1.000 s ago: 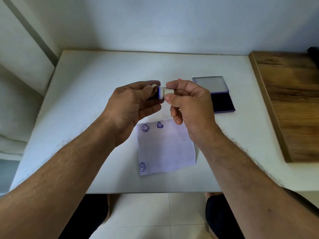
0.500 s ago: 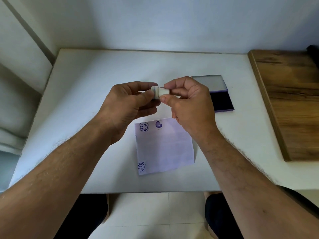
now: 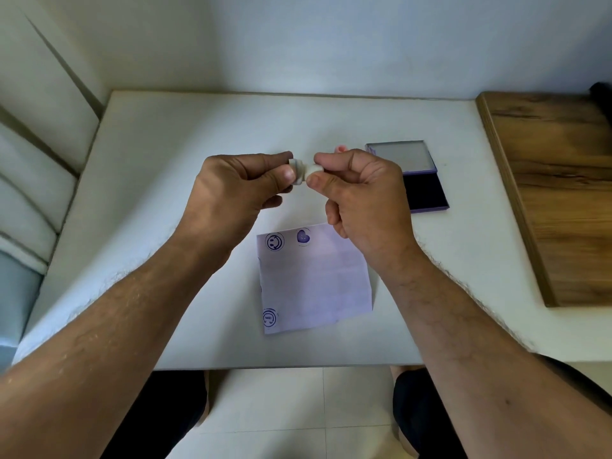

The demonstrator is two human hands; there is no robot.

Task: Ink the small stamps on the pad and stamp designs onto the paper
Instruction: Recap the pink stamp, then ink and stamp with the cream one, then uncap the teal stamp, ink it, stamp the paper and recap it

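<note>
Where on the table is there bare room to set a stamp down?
Free: the table's left half, and the strip between the paper and the wooden board. Crowded: the middle, where both hands work above the paper beside the ink pad.

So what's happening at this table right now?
A person sits at a white table and holds a small white stamp up between the left hand and right hand. Below lies a pale sheet of paper bearing three purple prints. An open dark purple ink pad waits to the right, unused just now.
</note>
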